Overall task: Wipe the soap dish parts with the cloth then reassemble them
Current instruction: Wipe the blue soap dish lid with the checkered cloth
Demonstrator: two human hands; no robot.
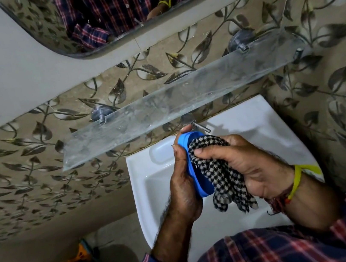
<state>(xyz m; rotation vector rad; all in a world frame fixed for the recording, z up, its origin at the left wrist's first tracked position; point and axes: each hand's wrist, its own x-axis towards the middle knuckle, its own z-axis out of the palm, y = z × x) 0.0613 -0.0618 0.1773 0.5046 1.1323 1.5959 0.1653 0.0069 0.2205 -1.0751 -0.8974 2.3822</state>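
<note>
Two hands meet over the white sink point(153, 183) in the head view, a little toward four o'clock from the centre. The left hand point(184, 187) grips a blue soap dish part point(187, 151) on edge, fingers curled round its rim, the hollow side facing three o'clock. The right hand point(246, 164) grasps a black-and-white checked cloth point(221, 175), its thumb pressing the cloth into the part's hollow; loose cloth hangs toward six o'clock. At twelve o'clock from the hands, a metal tap point(191, 121) sticks out from the leaf-patterned wall beneath a clear glass shelf point(164, 109). A mirror point(105, 15) sits at the top edge.
</note>
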